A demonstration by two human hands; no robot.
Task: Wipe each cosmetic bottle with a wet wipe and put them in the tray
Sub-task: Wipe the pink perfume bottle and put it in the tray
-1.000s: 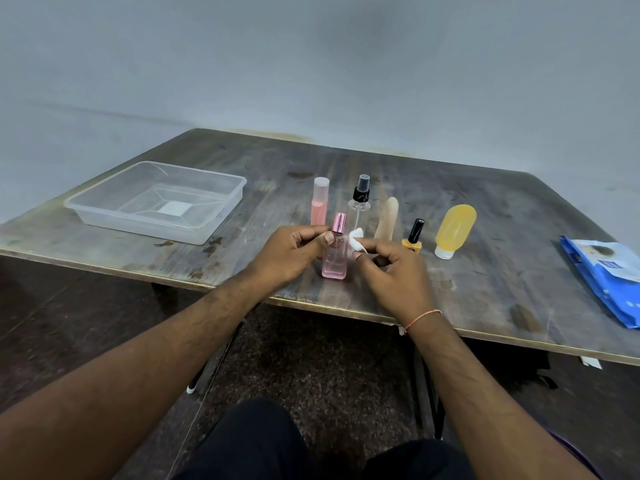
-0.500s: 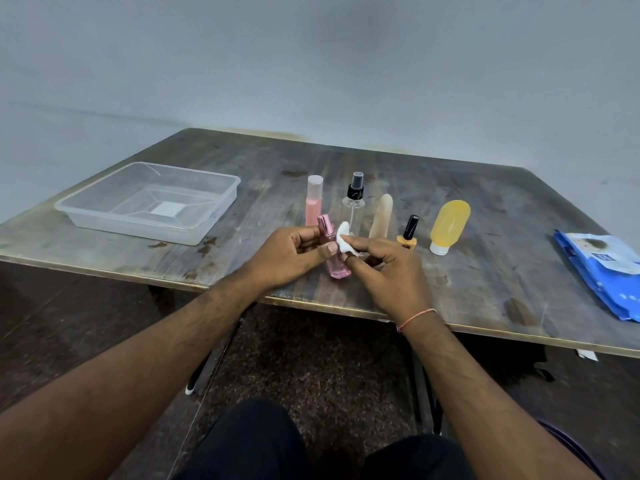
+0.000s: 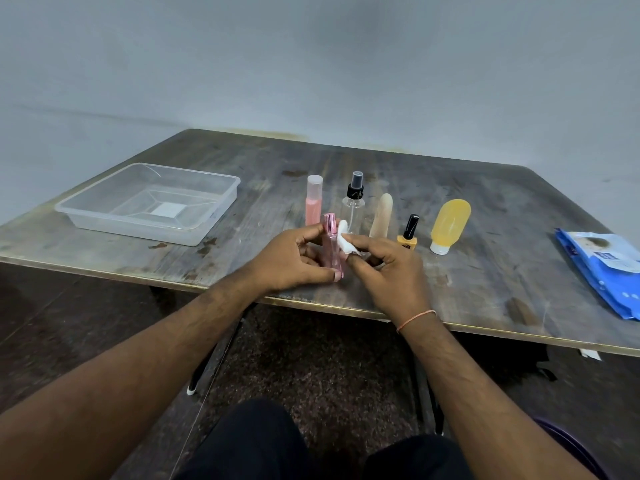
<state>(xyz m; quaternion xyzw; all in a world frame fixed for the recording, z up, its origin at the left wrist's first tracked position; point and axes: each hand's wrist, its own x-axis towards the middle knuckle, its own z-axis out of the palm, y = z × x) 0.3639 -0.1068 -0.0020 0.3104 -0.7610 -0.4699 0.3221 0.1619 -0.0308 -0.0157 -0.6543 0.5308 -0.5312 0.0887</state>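
My left hand (image 3: 294, 259) grips a small pink glass bottle (image 3: 331, 242) upright near the table's front edge. My right hand (image 3: 388, 271) pinches a folded white wet wipe (image 3: 344, 240) against the bottle's right side. Behind them stand a pink tube bottle (image 3: 313, 202), a clear spray bottle with a black top (image 3: 354, 202), a beige tube (image 3: 382, 216), a yellow nail polish bottle with a black cap (image 3: 408, 235) and a yellow squeeze bottle (image 3: 448, 225). The clear plastic tray (image 3: 221, 206) sits at the left with nothing in it.
A blue wet wipe pack (image 3: 606, 268) lies at the table's right edge. The dark worn table (image 3: 485, 202) stands against a grey wall. My knees and a dark floor show below the front edge.
The pink bottle tilted left half a second ago and now stands upright again. My right hand has slid the wipe up its right side toward the cap.
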